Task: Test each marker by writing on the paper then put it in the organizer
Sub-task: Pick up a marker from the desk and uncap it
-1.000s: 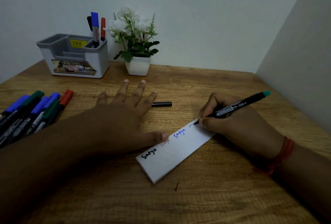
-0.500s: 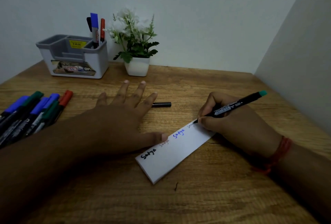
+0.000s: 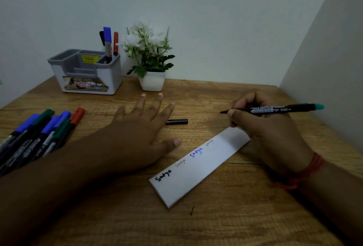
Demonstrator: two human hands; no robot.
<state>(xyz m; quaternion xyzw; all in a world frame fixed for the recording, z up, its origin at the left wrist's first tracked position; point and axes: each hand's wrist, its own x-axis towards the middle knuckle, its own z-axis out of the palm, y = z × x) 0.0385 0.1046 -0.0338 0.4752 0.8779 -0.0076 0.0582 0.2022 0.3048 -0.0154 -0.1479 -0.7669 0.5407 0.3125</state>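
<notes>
Three markers (image 3: 109,44) already sit in the organizer (image 3: 88,72) while the right hand (image 3: 265,127) pinches a teal-capped marker (image 3: 275,109), tip just off the paper (image 3: 196,169), and the left hand (image 3: 141,131) lies flat, fingers spread, on the table (image 3: 216,226).

Bare table (image 3: 225,92) leads to the organizer (image 3: 88,72); the potted plant (image 3: 151,63) crowds its right side.

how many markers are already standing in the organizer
3, all upright together in the back right compartment of the organizer: a black-capped marker on the left, a blue-capped marker in the middle, a red-capped marker on the right. Others could be hidden lower inside.
</notes>
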